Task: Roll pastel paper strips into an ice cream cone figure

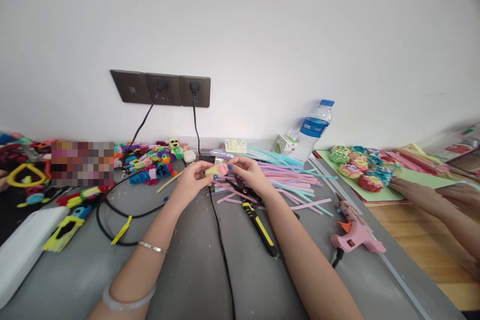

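Observation:
Between my two hands, above the grey table, is a small fuzzy piece point(216, 170), yellow on the left and pink on the right, which looks made of pipe cleaners. My left hand point(195, 180) pinches its yellow end. The fingers of my right hand point(249, 174) close on its pink end. Beneath and beyond my right hand lies a spread of pastel pipe cleaners point(292, 177) in pink, lilac and turquoise. Close below that hand rests a black and yellow tool point(259, 225), its upper part partly covered by the hand.
A pink glue gun point(354, 237) lies at the right. Behind stand a water bottle point(314, 127) and a small carton point(285, 144). Black cables point(221, 240) cross the table point(180, 280). Colourful fuzzy figures point(153, 160) fill the left. Another person's hands point(420, 192) rest near paper flowers.

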Demonstrator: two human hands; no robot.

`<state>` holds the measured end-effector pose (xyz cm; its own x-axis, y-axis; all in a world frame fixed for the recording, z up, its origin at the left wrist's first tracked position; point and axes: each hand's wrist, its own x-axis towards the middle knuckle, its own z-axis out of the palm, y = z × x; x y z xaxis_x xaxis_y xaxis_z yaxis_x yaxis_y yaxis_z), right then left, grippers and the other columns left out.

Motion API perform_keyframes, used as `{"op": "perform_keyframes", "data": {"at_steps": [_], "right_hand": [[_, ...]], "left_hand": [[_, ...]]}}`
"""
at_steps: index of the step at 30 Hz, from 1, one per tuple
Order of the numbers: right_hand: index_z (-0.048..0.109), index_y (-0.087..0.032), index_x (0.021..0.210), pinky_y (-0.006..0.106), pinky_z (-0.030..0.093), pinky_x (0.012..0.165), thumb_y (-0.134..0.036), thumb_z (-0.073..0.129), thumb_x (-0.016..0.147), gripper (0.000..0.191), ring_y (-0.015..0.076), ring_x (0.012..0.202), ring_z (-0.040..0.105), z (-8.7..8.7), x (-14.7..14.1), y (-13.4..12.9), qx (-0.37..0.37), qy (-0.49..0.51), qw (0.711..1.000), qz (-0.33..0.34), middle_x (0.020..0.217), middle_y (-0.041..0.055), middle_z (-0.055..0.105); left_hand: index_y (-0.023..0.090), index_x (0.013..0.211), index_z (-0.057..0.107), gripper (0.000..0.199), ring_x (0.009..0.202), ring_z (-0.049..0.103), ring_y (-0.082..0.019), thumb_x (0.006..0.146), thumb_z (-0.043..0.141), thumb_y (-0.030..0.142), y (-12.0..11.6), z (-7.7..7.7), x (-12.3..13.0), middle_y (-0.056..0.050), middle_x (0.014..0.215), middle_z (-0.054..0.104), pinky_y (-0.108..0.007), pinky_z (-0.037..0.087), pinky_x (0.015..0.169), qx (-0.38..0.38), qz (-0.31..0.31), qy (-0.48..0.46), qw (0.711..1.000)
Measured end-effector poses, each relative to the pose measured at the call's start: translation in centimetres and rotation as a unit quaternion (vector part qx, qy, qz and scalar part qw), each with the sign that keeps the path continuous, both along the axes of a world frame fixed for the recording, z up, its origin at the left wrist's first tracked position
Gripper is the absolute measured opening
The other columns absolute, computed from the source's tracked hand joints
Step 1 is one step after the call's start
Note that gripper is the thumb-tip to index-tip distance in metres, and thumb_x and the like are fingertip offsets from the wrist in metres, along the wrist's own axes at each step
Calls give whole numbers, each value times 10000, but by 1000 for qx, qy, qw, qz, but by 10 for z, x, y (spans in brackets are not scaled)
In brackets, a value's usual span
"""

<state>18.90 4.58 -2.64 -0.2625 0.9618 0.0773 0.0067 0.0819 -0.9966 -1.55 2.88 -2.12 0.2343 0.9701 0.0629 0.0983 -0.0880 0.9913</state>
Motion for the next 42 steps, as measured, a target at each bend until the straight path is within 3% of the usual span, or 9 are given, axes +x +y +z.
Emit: {"op": "perform_keyframes", "data": {"at_steps": [13,42], "right_hand": [[621,-194,788,198,271,365,-497,714,745,321,67,410,366,0,2,1,5,-11,1000,0,537,-53,485],[607,-195,779,199,284,378,-484,710,766,307,67,437,385,0,2,0,14,2,1000,4,624,-28,553]], "left_hand": [[160,996,666,319,842,670,-215,730,693,333,2,-1,-3,-107,1046,705,-316,561,692,17,-1,8,1000],[159,972,682,291,851,667,-218,724,688,311,1,2,-1,-88,993,716,-317,547,743,44,16,26,999]]}}
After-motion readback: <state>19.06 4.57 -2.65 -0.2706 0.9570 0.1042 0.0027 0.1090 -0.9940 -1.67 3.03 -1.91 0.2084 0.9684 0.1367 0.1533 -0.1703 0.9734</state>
